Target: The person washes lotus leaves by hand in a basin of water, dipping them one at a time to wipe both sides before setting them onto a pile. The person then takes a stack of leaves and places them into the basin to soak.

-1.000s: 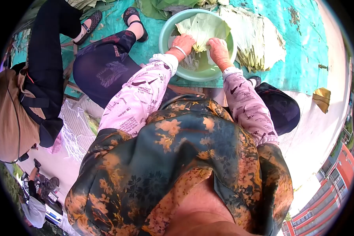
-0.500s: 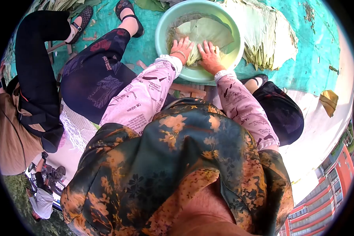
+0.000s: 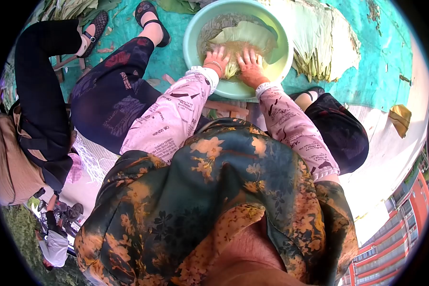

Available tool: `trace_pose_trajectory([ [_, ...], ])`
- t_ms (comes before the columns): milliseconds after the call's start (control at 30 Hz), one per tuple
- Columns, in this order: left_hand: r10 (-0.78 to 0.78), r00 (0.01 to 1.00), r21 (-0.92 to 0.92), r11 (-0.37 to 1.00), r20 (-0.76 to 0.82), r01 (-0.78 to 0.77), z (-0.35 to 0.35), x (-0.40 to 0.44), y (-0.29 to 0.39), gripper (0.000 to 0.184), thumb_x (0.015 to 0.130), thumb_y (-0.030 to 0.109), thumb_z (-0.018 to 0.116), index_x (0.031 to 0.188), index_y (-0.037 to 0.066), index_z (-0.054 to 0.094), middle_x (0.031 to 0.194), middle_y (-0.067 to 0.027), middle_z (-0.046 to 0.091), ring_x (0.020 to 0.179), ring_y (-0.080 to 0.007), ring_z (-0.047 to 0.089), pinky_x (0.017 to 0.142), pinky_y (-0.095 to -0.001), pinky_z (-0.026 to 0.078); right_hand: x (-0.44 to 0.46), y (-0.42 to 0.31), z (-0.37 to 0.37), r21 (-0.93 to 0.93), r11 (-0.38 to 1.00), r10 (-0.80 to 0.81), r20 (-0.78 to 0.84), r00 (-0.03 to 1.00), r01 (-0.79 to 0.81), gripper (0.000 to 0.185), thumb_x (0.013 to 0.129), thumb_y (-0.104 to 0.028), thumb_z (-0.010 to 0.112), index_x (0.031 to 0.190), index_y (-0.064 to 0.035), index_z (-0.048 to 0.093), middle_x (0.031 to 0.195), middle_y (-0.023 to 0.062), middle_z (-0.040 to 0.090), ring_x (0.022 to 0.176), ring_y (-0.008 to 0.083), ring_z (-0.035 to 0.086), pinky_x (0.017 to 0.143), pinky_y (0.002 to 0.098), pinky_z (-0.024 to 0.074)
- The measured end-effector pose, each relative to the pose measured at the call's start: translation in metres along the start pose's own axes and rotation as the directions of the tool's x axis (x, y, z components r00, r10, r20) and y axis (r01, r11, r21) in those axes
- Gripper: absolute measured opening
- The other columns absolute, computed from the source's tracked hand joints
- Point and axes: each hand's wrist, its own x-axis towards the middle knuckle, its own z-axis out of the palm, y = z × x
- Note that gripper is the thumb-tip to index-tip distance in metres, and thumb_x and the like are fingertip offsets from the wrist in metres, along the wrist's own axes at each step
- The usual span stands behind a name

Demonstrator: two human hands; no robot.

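A pale green plastic basin (image 3: 190, 40) holds brownish water and a broad pale green leaf (image 3: 245, 32), partly under the water. My left hand (image 3: 216, 60) lies on the leaf's near left part, fingers stretched out and dipping into the water. Beside it, my right hand (image 3: 251, 66) rests on the near right part with its fingers spread. Between the hands the leaf gathers into a ribbed, yellowish stem end. Murky water partly hides the fingertips and the leaf's lower layers, so I cannot tell how many leaves are there.
A stack of flattened pale leaves (image 3: 325, 43) lies right of the basin on a green sheet (image 3: 376, 71). At the left sits another person, whose black trouser leg (image 3: 43, 71) shows. A brown dry leaf piece (image 3: 399, 120) lies far right. Wooden pieces (image 3: 229, 107) lie below the basin.
Both hands have pushed slightly down and toward me with the leaf. Brown water now washes over the leaf's middle and my fingers. The whole view has shifted slightly.
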Motion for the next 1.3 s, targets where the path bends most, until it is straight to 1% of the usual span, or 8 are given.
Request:
trace_pose_trajectory([
  [267, 0.035, 0.945, -0.152, 0.988, 0.325, 0.016, -0.020, -0.002, 0.005, 0.058, 0.079, 0.044, 0.050, 0.130, 0.020, 0.034, 0.134, -0.0153, 0.031, 0.120, -0.0312, 0.036, 0.095, -0.0450, 0.028, -0.005, -0.002, -0.003, 0.078, 0.997, -0.016, 0.208, 0.978, -0.001, 0.054, 0.076, -0.024, 0.053, 0.127, -0.0140, 0.037, 0.138, 0.0131, 0.024, 0.127, 0.0303, 0.023, 0.098, 0.0525, 0.0224],
  [367, 0.057, 0.895, -0.213, 0.976, 0.442, 0.043, -0.022, 0.009, 0.001, 0.044, 0.082, 0.041, 0.048, 0.120, 0.018, 0.047, 0.122, -0.0138, 0.047, 0.109, -0.0308, 0.047, 0.090, -0.0438, 0.035, -0.002, -0.004, -0.007, 0.091, 0.996, -0.029, 0.279, 0.960, 0.004, 0.047, 0.073, -0.023, 0.059, 0.118, -0.0153, 0.046, 0.130, 0.0101, 0.034, 0.119, 0.0299, 0.034, 0.095, 0.0501, 0.0280],
  [433, 0.036, 0.894, -0.288, 0.952, 0.446, 0.105, -0.023, 0.012, -0.002, 0.037, 0.084, 0.038, 0.046, 0.112, 0.016, 0.055, 0.111, -0.0137, 0.055, 0.102, -0.0312, 0.052, 0.086, -0.0427, 0.039, 0.002, -0.001, -0.005, 0.154, 0.987, -0.002, 0.272, 0.962, -0.041, 0.030, 0.076, -0.020, 0.054, 0.106, -0.0153, 0.054, 0.112, 0.0109, 0.051, 0.104, 0.0288, 0.049, 0.087, 0.0457, 0.0365],
  [700, -0.084, 0.991, -0.625, 0.781, -0.108, -0.002, -0.072, 0.027, -0.019, 0.028, 0.078, 0.026, 0.058, 0.102, 0.012, 0.060, 0.098, -0.0150, 0.059, 0.092, -0.0335, 0.055, 0.080, -0.0401, 0.043, 0.027, 0.045, -0.043, 0.478, 0.873, 0.120, -0.017, 0.993, -0.097, 0.021, 0.078, -0.022, 0.052, 0.093, -0.0104, 0.059, 0.083, 0.0181, 0.060, 0.081, 0.0343, 0.056, 0.073, 0.0415, 0.0452],
  [800, -0.157, 0.959, -0.666, 0.745, -0.235, -0.042, -0.099, 0.031, -0.026, 0.028, 0.073, 0.023, 0.063, 0.099, 0.012, 0.062, 0.092, -0.0113, 0.062, 0.088, -0.0279, 0.059, 0.077, -0.0375, 0.045, 0.033, 0.060, -0.066, 0.486, 0.869, 0.167, -0.114, 0.979, -0.092, 0.022, 0.078, -0.025, 0.053, 0.095, -0.0119, 0.059, 0.084, 0.0165, 0.060, 0.082, 0.0345, 0.056, 0.073, 0.0412, 0.0449],
  [933, -0.137, 0.954, -0.844, 0.510, -0.267, -0.163, -0.087, 0.053, -0.048, 0.021, 0.069, 0.017, 0.066, 0.089, 0.010, 0.063, 0.082, -0.0094, 0.063, 0.077, -0.0266, 0.060, 0.069, -0.0351, 0.046, 0.033, 0.065, -0.086, 0.587, 0.808, 0.207, -0.194, 0.959, -0.055, 0.016, 0.078, -0.019, 0.057, 0.089, -0.0076, 0.058, 0.079, 0.0160, 0.059, 0.075, 0.0339, 0.056, 0.067, 0.0364, 0.0440],
  [1233, -0.104, 0.925, -0.656, 0.733, -0.367, -0.178, -0.115, 0.042, -0.040, 0.018, 0.070, 0.016, 0.063, 0.087, 0.011, 0.061, 0.083, -0.0106, 0.061, 0.081, -0.0292, 0.057, 0.071, -0.0381, 0.044, 0.019, 0.058, -0.125, 0.407, 0.897, 0.257, -0.163, 0.953, -0.172, 0.024, 0.073, -0.027, 0.060, 0.092, -0.0131, 0.061, 0.082, 0.0093, 0.060, 0.080, 0.0282, 0.057, 0.070, 0.0364, 0.0453],
  [1300, -0.083, 0.930, -0.645, 0.742, -0.358, -0.182, -0.125, 0.035, -0.037, 0.016, 0.070, 0.016, 0.062, 0.086, 0.011, 0.060, 0.084, -0.0104, 0.060, 0.081, -0.0287, 0.057, 0.071, -0.0378, 0.044, 0.016, 0.054, -0.130, 0.365, 0.921, 0.239, -0.252, 0.938, -0.137, 0.023, 0.072, -0.028, 0.061, 0.089, -0.0130, 0.061, 0.079, 0.0075, 0.060, 0.077, 0.0272, 0.056, 0.068, 0.0366, 0.0456],
])
